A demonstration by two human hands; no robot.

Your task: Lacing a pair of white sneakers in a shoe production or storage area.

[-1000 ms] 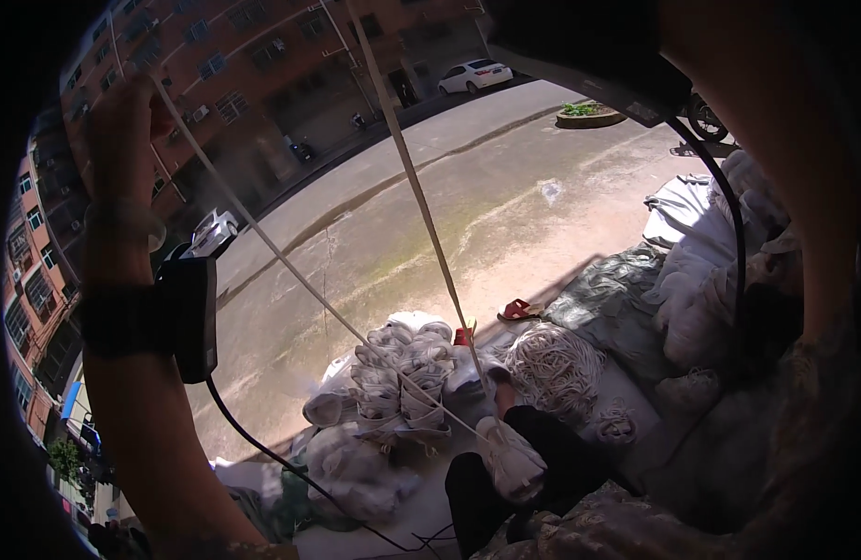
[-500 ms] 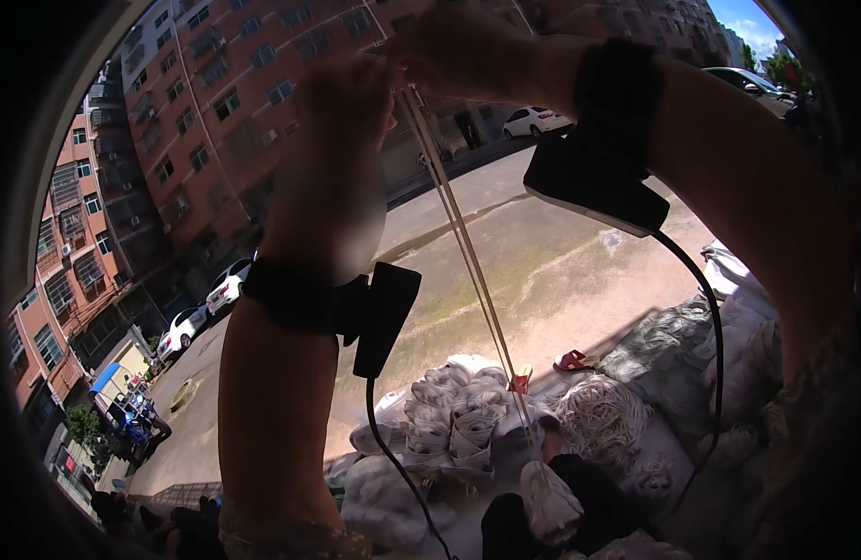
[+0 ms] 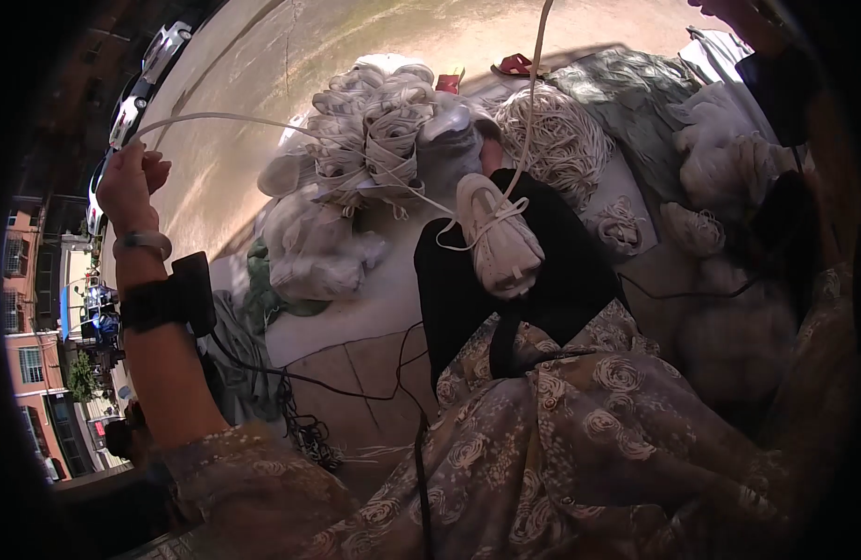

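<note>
White cord [image 3: 262, 119]: a pale line runs from the raised left hand across to the shoe, then climbs out of the top of the view.
Left hand [image 3: 127, 182]: lifted at the far left, fingers [image 3: 155, 168] clenched round the cord's end; a bracelet and a black wrist unit [image 3: 174, 299] sit below it.
Bundles [image 3: 374, 140]: tied hanks of the same cord heaped on the ground just behind the shoe.
Shoe [image 3: 498, 245]: a pale sneaker, with the cord looped round it as an anchor.
Right hand [image 3: 729, 14]: only an edge shows at the top right; whether it grips anything I cannot tell.
Doing it well: judged from this, keep the line taut with an even pull, foot steady, so the loop does not slip off.
</note>
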